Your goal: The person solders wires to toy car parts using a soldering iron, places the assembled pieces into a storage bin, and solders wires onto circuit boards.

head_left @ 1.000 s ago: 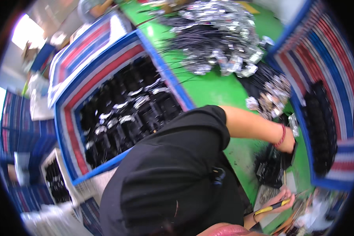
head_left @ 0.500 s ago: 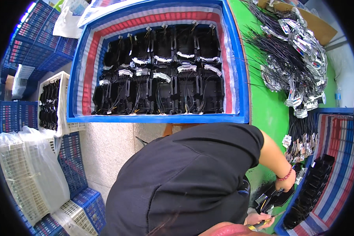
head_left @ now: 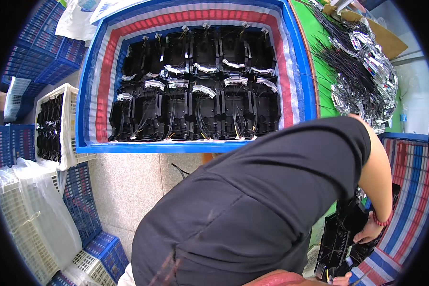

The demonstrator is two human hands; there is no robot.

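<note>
My left hand [head_left: 369, 231], with a red beaded bracelet at the wrist, bends down over the edge of a bin at the lower right. Its fingers are closed on a black plastic part [head_left: 362, 249]; the exact grip is partly hidden. Beside it stands another black plastic housing [head_left: 332, 243] with thin wires. At the bottom edge, partly cut off, my right hand [head_left: 341, 280] is closed around a thin tool, of which little shows. A small white and blue piece [head_left: 349, 261] lies between the two hands.
A blue crate [head_left: 190, 147] with striped lining holds rows of black housings with silver strips. Bundled black cables [head_left: 362, 71] lie on the green table [head_left: 325, 102]. The striped-lined bin [head_left: 405, 214] stands right. White [head_left: 69, 119] and blue crates [head_left: 81, 190] stack left.
My left arm has swung right, and its hand has moved from the housing on the green table to the bin's edge. My right hand has shifted slightly right and down. The view has shifted a little.
</note>
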